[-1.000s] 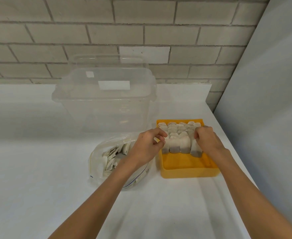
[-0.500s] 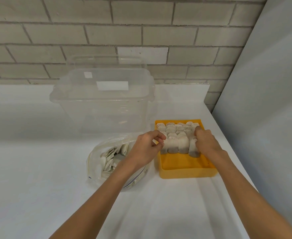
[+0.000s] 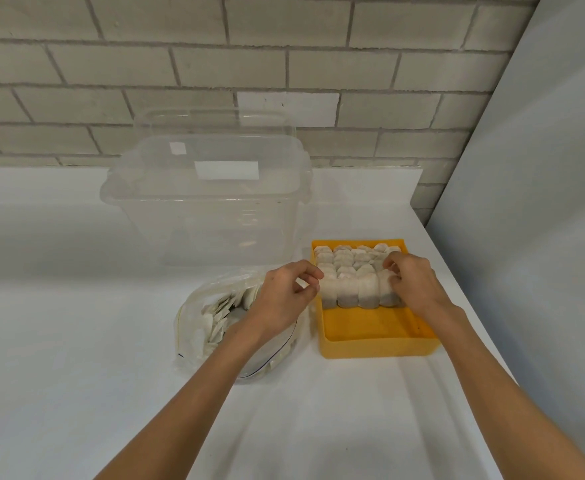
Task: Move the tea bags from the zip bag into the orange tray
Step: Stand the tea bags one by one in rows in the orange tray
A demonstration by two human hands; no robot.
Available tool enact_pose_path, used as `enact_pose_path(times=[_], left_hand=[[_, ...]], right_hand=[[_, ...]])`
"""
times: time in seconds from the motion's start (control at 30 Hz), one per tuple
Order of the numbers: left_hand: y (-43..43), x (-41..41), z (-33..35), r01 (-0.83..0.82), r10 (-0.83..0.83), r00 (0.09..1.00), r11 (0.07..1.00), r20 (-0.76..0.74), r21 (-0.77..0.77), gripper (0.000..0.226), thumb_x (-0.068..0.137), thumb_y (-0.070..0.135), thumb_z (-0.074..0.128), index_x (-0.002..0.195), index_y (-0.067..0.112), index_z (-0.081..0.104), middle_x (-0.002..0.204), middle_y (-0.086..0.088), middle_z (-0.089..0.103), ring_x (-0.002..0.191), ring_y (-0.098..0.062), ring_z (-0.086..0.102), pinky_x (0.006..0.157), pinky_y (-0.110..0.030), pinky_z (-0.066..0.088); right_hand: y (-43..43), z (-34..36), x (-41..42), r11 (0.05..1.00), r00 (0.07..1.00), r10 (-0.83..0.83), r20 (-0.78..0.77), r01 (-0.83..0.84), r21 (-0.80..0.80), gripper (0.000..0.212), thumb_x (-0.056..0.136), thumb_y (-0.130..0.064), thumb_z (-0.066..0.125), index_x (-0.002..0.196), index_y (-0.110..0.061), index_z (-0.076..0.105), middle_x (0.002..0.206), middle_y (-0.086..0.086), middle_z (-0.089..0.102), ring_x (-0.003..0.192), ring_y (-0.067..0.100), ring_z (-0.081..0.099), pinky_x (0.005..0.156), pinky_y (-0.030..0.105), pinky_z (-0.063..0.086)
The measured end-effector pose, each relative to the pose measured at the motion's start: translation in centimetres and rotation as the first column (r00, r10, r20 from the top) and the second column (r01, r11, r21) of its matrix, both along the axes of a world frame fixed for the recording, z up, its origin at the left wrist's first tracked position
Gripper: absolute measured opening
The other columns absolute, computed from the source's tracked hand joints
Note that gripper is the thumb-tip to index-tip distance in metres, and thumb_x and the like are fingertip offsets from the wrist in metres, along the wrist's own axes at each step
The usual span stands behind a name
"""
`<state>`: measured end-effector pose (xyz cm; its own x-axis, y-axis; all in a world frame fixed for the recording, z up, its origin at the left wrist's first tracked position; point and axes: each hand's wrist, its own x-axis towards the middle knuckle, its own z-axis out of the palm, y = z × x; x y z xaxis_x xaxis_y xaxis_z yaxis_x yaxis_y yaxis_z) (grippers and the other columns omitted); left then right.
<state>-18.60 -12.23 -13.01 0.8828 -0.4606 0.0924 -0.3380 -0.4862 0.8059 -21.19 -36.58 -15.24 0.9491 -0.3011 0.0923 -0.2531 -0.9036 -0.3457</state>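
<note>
An orange tray (image 3: 374,336) sits right of centre, its far half packed with rows of tea bags (image 3: 348,284). To its left lies the open clear zip bag (image 3: 194,336) with several tea bags (image 3: 220,317) inside. My right hand (image 3: 414,285) has its fingers curled over the rightmost tea bag of the front row. My left hand (image 3: 284,296) hovers above the zip bag, its curled fingertips at the tray's left rim beside the front row. Whether it pinches anything is hidden.
A large clear plastic tub (image 3: 201,216) stands just behind the zip bag and the tray, with a brick wall (image 3: 318,64) behind it. A grey panel (image 3: 533,202) closes off the right side, close to the tray. The white table (image 3: 76,306) extends to the left and front.
Both hands have stayed at the front row of tea bags. My left fingertips have drawn back slightly toward the tray's left rim, and my right fingers have shifted a little on the rightmost bag.
</note>
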Motion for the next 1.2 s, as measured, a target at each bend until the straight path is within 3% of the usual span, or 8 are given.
enact_pose_path(times=[0.3,0.4,0.6,0.7,0.8,0.93,1.1,1.2], left_hand=[[3.2,0.0,1.0,-0.100,0.100,0.995,0.994,0.001,-0.048,0.014,0.090,0.014,0.062,0.100,0.022,0.069,0.090,0.009,0.065,0.062,-0.004,0.057,0.057,-0.005,0.039],[5.0,0.2,1.5,-0.138,0.138,0.990,0.990,0.006,-0.038,0.011,0.090,0.017,0.062,0.097,0.023,0.069,0.087,0.010,0.066,0.067,-0.008,0.060,0.059,-0.005,0.041],[8.5,2.1,1.4,-0.112,0.105,0.994,0.955,0.040,0.276,0.019,0.091,0.004,0.054,0.096,0.015,0.069,0.089,0.001,0.067,0.075,-0.007,0.060,0.062,-0.005,0.043],[9.3,2.9,0.3,-0.118,0.096,0.993,0.904,0.074,0.410,0.026,0.091,0.000,0.048,0.099,0.012,0.069,0.092,-0.005,0.068,0.081,-0.018,0.064,0.074,-0.025,0.053],[9.8,3.3,-0.7,-0.136,0.110,0.991,0.848,0.081,0.512,0.026,0.090,0.003,0.046,0.098,0.015,0.068,0.101,-0.005,0.065,0.086,-0.021,0.063,0.078,-0.033,0.054],[9.8,3.0,-1.8,-0.162,0.154,0.986,0.786,0.065,0.597,0.020,0.092,0.010,0.050,0.107,0.007,0.063,0.109,-0.012,0.062,0.093,-0.029,0.062,0.081,-0.037,0.053],[8.8,2.2,-2.2,-0.173,0.188,0.982,0.785,0.037,0.595,0.032,0.089,0.015,0.053,0.118,0.003,0.056,0.112,-0.013,0.064,0.102,-0.030,0.061,0.084,-0.039,0.051],[8.6,1.8,-2.3,-0.180,0.202,0.979,0.796,0.028,0.578,0.036,0.090,0.019,0.053,0.123,0.003,0.054,0.114,-0.012,0.064,0.103,-0.030,0.060,0.086,-0.038,0.050]], right_hand=[[0.6,1.1,-0.2,1.000,1.000,0.028,0.010,-0.028,0.006,0.030,0.090,0.003,0.055,0.114,-0.012,0.061,0.117,0.014,0.060,0.099,0.030,0.060,0.080,0.039,0.055],[2.7,2.7,0.2,0.992,0.992,0.112,0.064,-0.115,0.048,0.026,0.089,0.001,0.055,0.111,-0.009,0.065,0.114,0.012,0.063,0.101,0.024,0.060,0.082,0.029,0.049],[10.8,4.9,0.7,0.880,0.917,0.383,0.107,-0.398,0.258,0.018,0.088,-0.004,0.056,0.097,-0.014,0.069,0.089,0.003,0.068,0.078,0.013,0.062,0.071,0.021,0.050],[14.2,4.9,1.4,0.808,0.861,0.507,0.050,-0.494,0.322,0.019,0.088,-0.003,0.056,0.095,-0.011,0.071,0.079,0.000,0.066,0.072,0.010,0.060,0.065,0.014,0.046],[16.7,3.7,2.4,0.796,0.820,0.565,-0.085,-0.515,0.318,0.020,0.086,-0.001,0.055,0.091,-0.007,0.073,0.079,0.006,0.067,0.070,0.012,0.059,0.062,0.014,0.046],[18.8,1.6,3.2,0.888,0.857,0.451,-0.251,-0.403,0.221,0.016,0.086,-0.003,0.046,0.071,-0.004,0.051,0.093,0.016,0.054,0.073,0.034,0.055,0.057,0.033,0.043],[21.0,0.7,3.5,0.964,0.942,0.255,-0.217,-0.231,0.131,0.023,0.098,-0.029,0.049,0.099,-0.006,0.054,0.111,0.017,0.055,0.097,0.038,0.058,0.069,0.035,0.040],[21.0,0.0,4.1,0.981,0.966,0.176,-0.192,-0.156,0.116,0.025,0.096,-0.030,0.050,0.102,-0.007,0.057,0.110,0.014,0.060,0.099,0.036,0.059,0.067,0.033,0.037]])
